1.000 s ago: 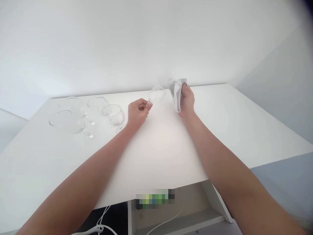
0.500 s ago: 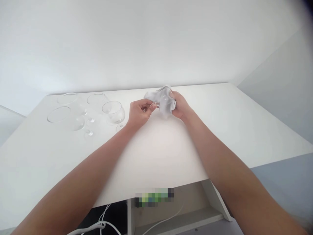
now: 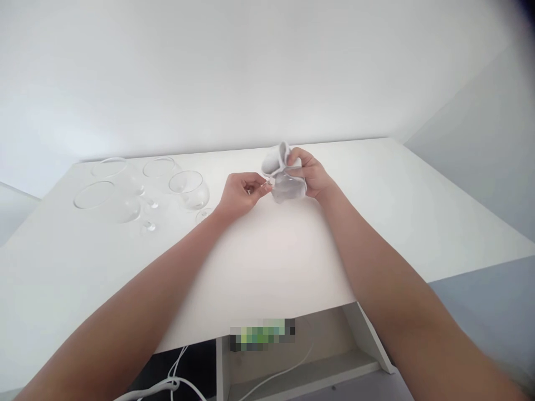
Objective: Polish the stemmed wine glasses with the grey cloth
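Note:
Between thumb and fingers, my left hand [image 3: 244, 192] pinches the stem of a clear wine glass [image 3: 289, 190], which is held tilted above the white table. A white cloth [image 3: 272, 161] is bunched over the bowl of this glass. My right hand [image 3: 311, 174] grips the cloth against the bowl from the right, and its fingers curl at the rim side. The palm side of the right hand is partly hidden behind the glass and cloth.
Several clear stemmed glasses, among them a near-left glass [image 3: 106, 203] and a rounder glass [image 3: 190, 190], stand on the white table [image 3: 259, 267] at left. A wall rises behind. Below the front edge are an open compartment [image 3: 334, 340], white cables [image 3: 171, 384] and a pixelated green item [image 3: 262, 334].
The cloth has shifted from hanging across the front of the bowl to its upper left, uncovering more glass. My right hand has moved slightly right, with its fingers now showing over the bowl.

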Tool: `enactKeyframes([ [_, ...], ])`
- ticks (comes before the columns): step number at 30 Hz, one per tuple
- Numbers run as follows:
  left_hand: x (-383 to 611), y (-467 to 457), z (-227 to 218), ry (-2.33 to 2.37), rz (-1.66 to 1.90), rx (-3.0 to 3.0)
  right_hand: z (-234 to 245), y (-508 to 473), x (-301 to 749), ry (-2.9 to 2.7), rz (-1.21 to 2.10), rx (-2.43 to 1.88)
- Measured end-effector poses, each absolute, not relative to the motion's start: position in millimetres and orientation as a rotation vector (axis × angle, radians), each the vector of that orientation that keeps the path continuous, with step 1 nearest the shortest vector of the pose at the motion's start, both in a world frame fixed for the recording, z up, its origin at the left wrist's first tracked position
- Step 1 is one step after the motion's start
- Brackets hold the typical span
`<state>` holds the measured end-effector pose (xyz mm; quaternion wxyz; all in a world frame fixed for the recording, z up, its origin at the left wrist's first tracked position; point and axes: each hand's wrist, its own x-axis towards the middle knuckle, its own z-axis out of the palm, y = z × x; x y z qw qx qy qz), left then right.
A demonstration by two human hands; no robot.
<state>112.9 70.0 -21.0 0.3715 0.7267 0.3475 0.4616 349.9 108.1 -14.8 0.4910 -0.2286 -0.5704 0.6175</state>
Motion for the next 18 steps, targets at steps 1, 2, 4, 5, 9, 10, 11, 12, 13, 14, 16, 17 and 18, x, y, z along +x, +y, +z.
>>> enactKeyframes([
  [1,114.1,68.9,-22.2,0.934,1.274,1.929,-13.2,108.5,348.5,-1.389,1.505,-0.58],
  [2,115.2,67.9,-23.2,0.964,1.344,1.991,-11.2,108.6,347.4,-1.399,1.518,-0.605],
  [4,116.5,66.5,-24.8,0.984,1.4,2.091,-7.6,108.2,346.3,-1.413,1.536,-0.645],
  [5,116.7,66.4,-25.4,0.982,1.409,2.125,-6.5,107.8,346.3,-1.409,1.54,-0.668],
  [9,115.8,69.9,-27.2,1.041,1.472,2.162,-7.1,106.6,345.0,-1.354,1.606,-0.85],
  [10,115.7,71.1,-27.6,1.066,1.478,2.157,-7.9,106.6,343.9,-1.342,1.623,-0.886],
  [11,115.7,72.2,-27.9,1.083,1.476,2.15,-8.7,106.5,342.6,-1.331,1.627,-0.9],
  [12,115.7,73.0,-28.0,1.089,1.465,2.14,-9.3,106.4,341.4,-1.322,1.616,-0.888],
  [13,115.6,73.6,-27.9,1.079,1.445,2.127,-9.7,106.2,340.5,-1.32,1.596,-0.854],
  [14,115.5,73.9,-27.4,1.058,1.416,2.104,-9.8,105.7,340.1,-1.327,1.577,-0.808],
  [16,114.5,73.5,-25.2,0.983,1.303,2.015,-9.4,103.5,341.5,-1.362,1.554,-0.707],
  [17,113.7,72.9,-23.4,0.932,1.227,1.947,-9.0,101.8,343.3,-1.381,1.545,-0.663],
  [18,112.7,72.2,-21.1,0.876,1.14,1.878,-8.7,99.9,345.6,-1.4,1.539,-0.623],
])
